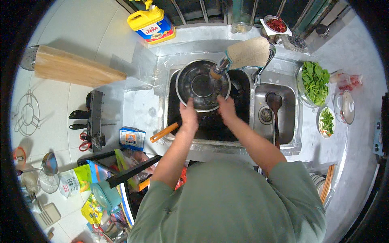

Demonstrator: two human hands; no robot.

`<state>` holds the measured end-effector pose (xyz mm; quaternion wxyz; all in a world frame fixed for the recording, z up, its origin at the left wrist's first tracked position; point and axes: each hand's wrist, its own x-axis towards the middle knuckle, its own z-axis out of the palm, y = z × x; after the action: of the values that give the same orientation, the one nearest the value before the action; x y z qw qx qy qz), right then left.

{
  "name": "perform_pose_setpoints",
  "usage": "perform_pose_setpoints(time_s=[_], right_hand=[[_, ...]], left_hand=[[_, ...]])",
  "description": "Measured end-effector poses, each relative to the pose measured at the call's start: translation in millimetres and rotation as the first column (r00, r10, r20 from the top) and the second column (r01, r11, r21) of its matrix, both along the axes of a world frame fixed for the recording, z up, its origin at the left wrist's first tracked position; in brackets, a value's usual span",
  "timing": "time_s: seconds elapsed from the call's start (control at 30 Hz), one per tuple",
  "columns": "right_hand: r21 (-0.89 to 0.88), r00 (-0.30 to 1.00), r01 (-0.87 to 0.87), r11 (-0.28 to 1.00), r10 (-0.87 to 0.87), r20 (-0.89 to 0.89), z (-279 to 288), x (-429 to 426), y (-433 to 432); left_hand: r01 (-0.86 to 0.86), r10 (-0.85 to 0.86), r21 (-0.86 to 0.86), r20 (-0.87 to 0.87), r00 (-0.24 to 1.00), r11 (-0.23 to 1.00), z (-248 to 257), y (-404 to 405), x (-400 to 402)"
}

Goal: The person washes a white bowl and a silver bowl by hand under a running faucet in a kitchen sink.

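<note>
Both my hands grip the near rim of a round, dark-looking bowl (203, 86) with a pale edge, held over the large left sink basin (243, 121). My left hand (189, 117) is at its lower left, thumb over the rim. My right hand (227, 110) is at its lower right and slightly blurred. The tap's spout (217, 71) hangs over the bowl's upper right; whether water runs I cannot tell. Below the bowl lies a dark pan, mostly hidden, its wooden handle (164, 132) sticking out over the sink's left edge.
A beige cloth (248, 53) drapes over the tap. A dark ladle (274, 104) rests in the small right basin (290, 133). To the right stand a bowl of leafy greens (315, 83), chopped greens (327, 121) and a lidded pot (346, 107). A knife rack (96, 118) hangs at left.
</note>
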<state>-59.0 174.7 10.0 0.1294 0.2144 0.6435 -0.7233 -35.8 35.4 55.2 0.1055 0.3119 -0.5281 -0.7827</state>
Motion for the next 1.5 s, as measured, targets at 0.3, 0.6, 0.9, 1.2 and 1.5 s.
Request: perform_pose_setpoints(time_s=[0.3, 0.6, 0.9, 1.2, 1.5], right_hand=[[-0.124, 0.978, -0.204, 0.971, 0.197, -0.070, -13, -24, 37], [-0.173, 0.965, 0.254, 0.952, -0.236, 0.115, -11, 30, -32], [0.043, 0.907, -0.413, 0.910, 0.415, -0.064, 17, -39, 48], [-0.163, 0.993, -0.030, 0.986, 0.048, 0.108, -15, 34, -2], [0.659, 0.713, -0.452, 0.601, 0.688, -0.139, 17, -79, 55]], left_hand=[[0.364, -0.345, -0.032, 0.247, 0.905, 0.931, -1, -44, 17], [-0.113, 0.111, -0.181, -0.019, 0.994, 0.977, -6, 27, 26], [0.386, -0.385, 0.060, 0.305, 0.871, 0.921, 14, -52, 18], [0.001, -0.018, -0.271, -0.061, 0.998, 0.963, -20, 12, 39], [0.495, -0.473, 0.014, 0.318, 0.822, 0.869, 28, -36, 25]])
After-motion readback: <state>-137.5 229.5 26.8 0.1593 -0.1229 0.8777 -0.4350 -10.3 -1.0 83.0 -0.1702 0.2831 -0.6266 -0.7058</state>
